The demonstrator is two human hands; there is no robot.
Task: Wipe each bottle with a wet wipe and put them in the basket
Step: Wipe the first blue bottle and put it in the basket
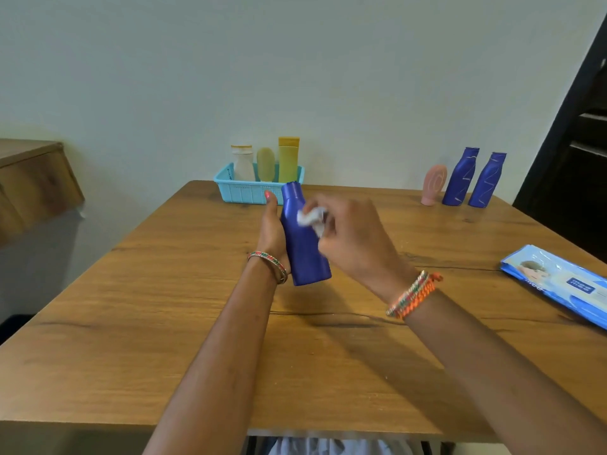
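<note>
The blue bottle (pixel 303 244) is standing almost upright in the air above the middle of the wooden table (pixel 164 339), its long axis running bottom to top with the cap end tilting slightly left and away, toward the basket. It is looking plain and smooth, a deep matte blue, with a narrow neck widening to a flat, squarish base, and no label is showing on the side facing the camera.

The left hand (pixel 272 228) is gripping the bottle from the left, thumb lying up along its shoulder. The right hand (pixel 353 238) is pinching a crumpled white wipe (pixel 312 218) in its curled fingers and pressing it against the bottle's upper body.

The light blue basket (pixel 244 193) is sitting at the far edge of the table, holding three upright bottles: a white bottle (pixel 243 164), a pale green bottle (pixel 265 164) and a yellow bottle (pixel 288 159).

Far right, a pink bottle (pixel 433 185) and two blue bottles (pixel 460 177) (pixel 486 180) are standing in a row. A blue pack of wipes (pixel 558 282) is lying at the right edge.
</note>
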